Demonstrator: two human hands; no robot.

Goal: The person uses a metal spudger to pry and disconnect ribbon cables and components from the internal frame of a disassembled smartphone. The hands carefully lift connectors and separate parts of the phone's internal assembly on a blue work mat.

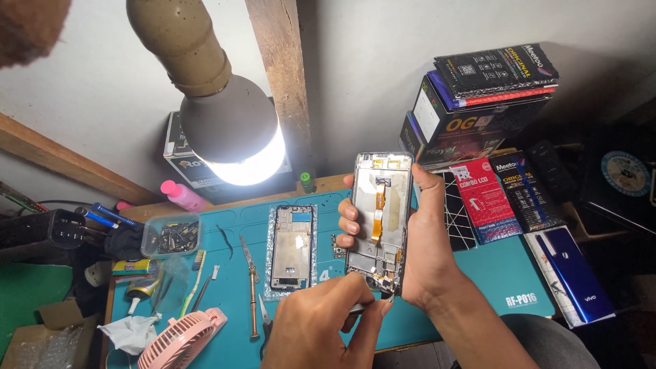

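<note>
My right hand (427, 253) holds an opened phone frame (378, 215) upright above the teal work mat (492, 273), fingers wrapped round its left edge and thumb on its right edge. An orange flex cable (378, 212) runs down the middle of the frame. My left hand (321, 328) sits just below it, pinching a small metal tool (365, 307) whose tip touches the frame's bottom edge. A second stripped phone frame (292, 249) lies flat on the mat to the left.
A lit bulb (236, 137) hangs close above the mat. A pink fan (181, 338), screwdriver (253, 294), scissors (263, 328), toothbrush (193, 283) and a clear parts box (171, 236) lie at left. Stacked boxes (471, 102) and flat spare-part packs (509, 195) stand at right.
</note>
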